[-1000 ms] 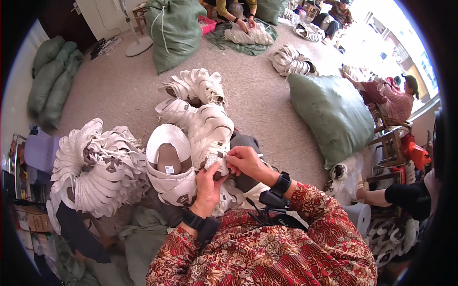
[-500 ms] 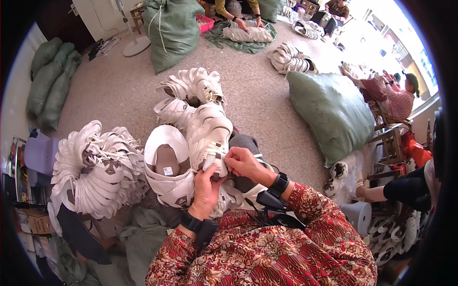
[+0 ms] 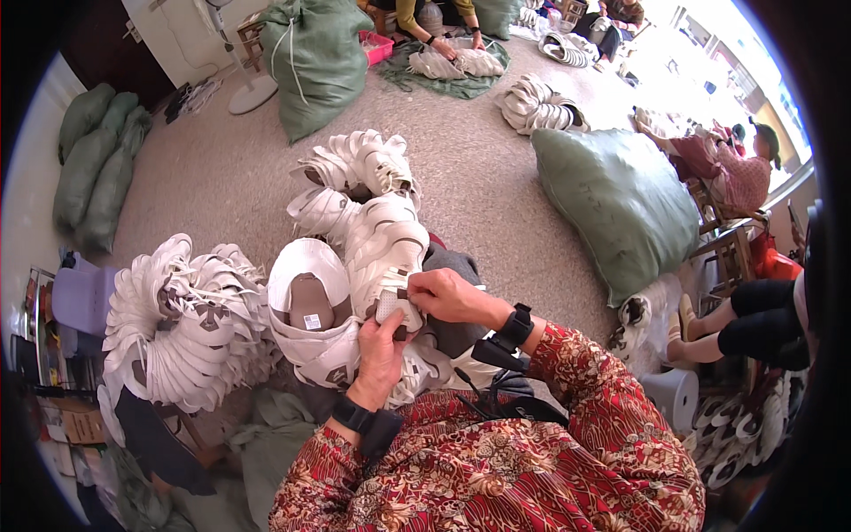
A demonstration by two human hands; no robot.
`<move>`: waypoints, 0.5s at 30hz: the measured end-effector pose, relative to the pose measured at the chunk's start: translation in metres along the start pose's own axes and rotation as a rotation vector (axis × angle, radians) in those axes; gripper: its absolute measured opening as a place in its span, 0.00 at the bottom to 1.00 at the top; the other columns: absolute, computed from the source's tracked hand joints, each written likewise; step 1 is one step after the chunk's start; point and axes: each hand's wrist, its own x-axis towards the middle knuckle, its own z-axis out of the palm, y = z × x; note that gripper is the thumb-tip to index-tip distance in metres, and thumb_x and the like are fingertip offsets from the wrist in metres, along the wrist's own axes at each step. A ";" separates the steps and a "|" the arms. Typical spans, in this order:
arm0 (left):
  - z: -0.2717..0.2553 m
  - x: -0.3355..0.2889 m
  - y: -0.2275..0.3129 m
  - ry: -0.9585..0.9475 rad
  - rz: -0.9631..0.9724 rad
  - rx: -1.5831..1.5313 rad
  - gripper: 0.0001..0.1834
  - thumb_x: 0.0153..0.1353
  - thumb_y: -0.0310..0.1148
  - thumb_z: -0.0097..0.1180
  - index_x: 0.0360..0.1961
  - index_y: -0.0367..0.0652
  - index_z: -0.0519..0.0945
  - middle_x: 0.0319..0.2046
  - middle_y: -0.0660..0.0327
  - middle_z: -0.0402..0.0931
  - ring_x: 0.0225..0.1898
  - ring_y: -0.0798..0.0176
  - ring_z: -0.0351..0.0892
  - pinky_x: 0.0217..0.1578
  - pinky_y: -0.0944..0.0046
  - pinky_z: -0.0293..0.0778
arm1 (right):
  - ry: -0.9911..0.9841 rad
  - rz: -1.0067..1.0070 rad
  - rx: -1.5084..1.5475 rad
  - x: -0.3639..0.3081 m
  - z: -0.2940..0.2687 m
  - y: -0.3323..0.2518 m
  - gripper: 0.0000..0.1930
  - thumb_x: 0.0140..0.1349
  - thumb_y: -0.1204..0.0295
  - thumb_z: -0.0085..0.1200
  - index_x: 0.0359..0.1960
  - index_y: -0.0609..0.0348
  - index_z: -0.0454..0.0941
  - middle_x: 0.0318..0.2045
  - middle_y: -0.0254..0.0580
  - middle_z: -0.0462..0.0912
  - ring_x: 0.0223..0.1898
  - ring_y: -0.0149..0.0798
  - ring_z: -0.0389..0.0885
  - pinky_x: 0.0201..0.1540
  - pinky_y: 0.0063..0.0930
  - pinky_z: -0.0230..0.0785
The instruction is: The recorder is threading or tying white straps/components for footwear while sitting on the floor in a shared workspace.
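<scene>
A white shoe upper [image 3: 390, 303] with a perforated toe and white lacing lies at the near end of a long row of nested white uppers [image 3: 386, 232] in front of me. My left hand [image 3: 381, 353] grips its toe end, thumb on top. Fingers pinched together, my right hand [image 3: 449, 295] is at the upper's right side beside the lacing; whatever is between the fingertips is too small to make out. Just left of my hands stands another white upper [image 3: 310, 350] with a brown insole and a small white label inside.
A curled stack of white uppers [image 3: 191, 337] lies at the left, near a purple plastic stool [image 3: 81, 291]. Bulging green sacks [image 3: 612, 208] stand at right and at the back [image 3: 315, 71]. Co-workers sit farther off; one person's legs [image 3: 753, 324] show at right.
My right hand has shifted slightly up and left along the upper, still pinched. My left hand keeps its hold. At the right, more of a person's legs has come into view.
</scene>
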 end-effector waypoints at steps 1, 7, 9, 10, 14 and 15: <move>-0.001 0.000 0.000 -0.003 -0.001 0.003 0.12 0.65 0.29 0.58 0.50 0.41 0.78 0.45 0.61 0.81 0.45 0.63 0.82 0.48 0.53 0.80 | -0.015 -0.007 0.031 0.001 -0.001 -0.001 0.07 0.57 0.73 0.55 0.30 0.66 0.77 0.23 0.55 0.79 0.28 0.57 0.80 0.33 0.44 0.71; -0.003 0.002 -0.001 -0.028 -0.018 0.052 0.16 0.66 0.28 0.55 0.55 0.43 0.75 0.49 0.60 0.80 0.50 0.61 0.79 0.53 0.46 0.76 | 0.110 0.095 0.086 -0.014 0.006 0.000 0.07 0.58 0.73 0.56 0.31 0.66 0.78 0.24 0.54 0.80 0.27 0.54 0.81 0.32 0.41 0.72; -0.001 0.000 -0.002 -0.018 0.007 0.012 0.12 0.66 0.30 0.59 0.50 0.42 0.79 0.44 0.63 0.82 0.42 0.66 0.81 0.43 0.60 0.78 | 0.123 0.155 0.135 -0.015 0.008 0.001 0.07 0.59 0.73 0.55 0.32 0.66 0.78 0.24 0.54 0.81 0.27 0.52 0.82 0.31 0.40 0.72; -0.002 0.001 -0.003 -0.018 0.006 0.012 0.12 0.66 0.30 0.59 0.50 0.42 0.79 0.44 0.63 0.82 0.42 0.66 0.81 0.43 0.60 0.78 | 0.115 0.145 0.161 -0.012 0.010 0.001 0.07 0.59 0.73 0.55 0.32 0.66 0.78 0.24 0.52 0.81 0.27 0.50 0.83 0.31 0.39 0.72; -0.010 0.007 -0.003 -0.029 0.001 0.086 0.13 0.66 0.29 0.58 0.52 0.43 0.78 0.45 0.63 0.81 0.44 0.65 0.80 0.46 0.56 0.77 | 0.132 0.066 0.061 -0.007 0.015 0.002 0.06 0.64 0.73 0.55 0.35 0.65 0.78 0.23 0.41 0.81 0.26 0.32 0.80 0.30 0.30 0.72; -0.011 0.007 -0.002 -0.037 -0.025 0.112 0.15 0.66 0.29 0.56 0.54 0.44 0.76 0.46 0.63 0.80 0.47 0.63 0.80 0.50 0.50 0.77 | 0.130 0.064 0.059 -0.008 0.015 0.000 0.06 0.64 0.73 0.55 0.35 0.65 0.78 0.23 0.41 0.81 0.26 0.32 0.80 0.30 0.30 0.72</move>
